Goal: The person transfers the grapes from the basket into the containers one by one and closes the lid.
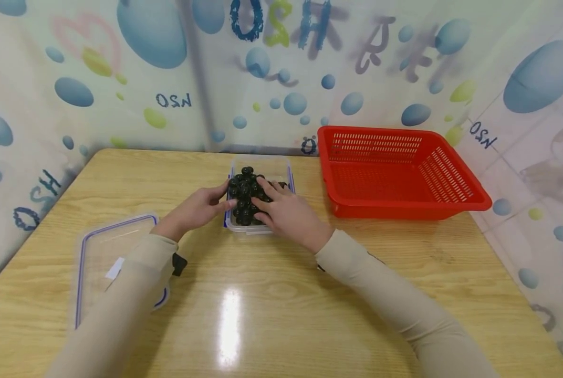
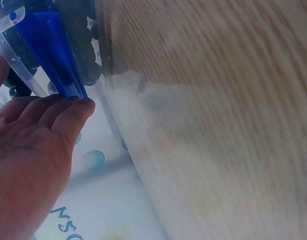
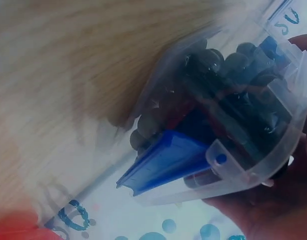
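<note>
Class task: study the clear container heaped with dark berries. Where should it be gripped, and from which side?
Grip the clear container by its two long side walls, coming in from left and right, as the left hand and right hand do; the dark berries heap above its open top.

table: pale wooden table top [image 1: 281,294] with visible grain, smooth and glossy, with a bright glare patch.
box: clear plastic rectangular container [image 1: 281,167], transparent, with glossy blue plastic clips [image 3: 163,162].
contents: small round black berries [image 1: 246,197], smooth with a slight shine.
lid: flat clear plastic lid with blue rim [image 1: 106,252].
basket: red slotted plastic basket [image 1: 399,170], satin finish.
sleeves: beige matt cloth sleeves [image 1: 395,294].
</note>
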The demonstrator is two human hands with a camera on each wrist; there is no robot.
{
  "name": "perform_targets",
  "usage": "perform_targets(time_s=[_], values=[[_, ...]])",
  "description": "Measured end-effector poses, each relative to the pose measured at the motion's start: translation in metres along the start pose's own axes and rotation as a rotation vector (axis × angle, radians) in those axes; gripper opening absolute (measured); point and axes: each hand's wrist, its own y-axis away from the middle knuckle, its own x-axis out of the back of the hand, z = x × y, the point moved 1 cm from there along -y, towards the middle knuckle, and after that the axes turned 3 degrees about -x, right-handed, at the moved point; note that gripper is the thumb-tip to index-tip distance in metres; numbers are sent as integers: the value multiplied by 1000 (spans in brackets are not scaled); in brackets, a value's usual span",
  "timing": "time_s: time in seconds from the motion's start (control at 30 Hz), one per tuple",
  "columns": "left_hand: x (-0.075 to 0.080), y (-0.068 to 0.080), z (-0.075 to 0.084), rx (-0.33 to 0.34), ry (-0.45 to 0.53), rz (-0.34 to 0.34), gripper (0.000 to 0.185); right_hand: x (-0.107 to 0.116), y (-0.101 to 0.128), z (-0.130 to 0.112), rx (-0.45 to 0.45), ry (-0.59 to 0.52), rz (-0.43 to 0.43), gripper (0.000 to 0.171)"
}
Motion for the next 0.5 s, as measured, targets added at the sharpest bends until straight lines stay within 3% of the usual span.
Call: perform_targets(time_s=[0.17, 0.5], values=[[0, 0, 0, 6, -15, -2, 72, 4, -1, -1, 5, 47, 10, 43], [1, 1, -1, 7, -16, -4, 72, 8, -4, 1, -16, -37, -15, 44]])
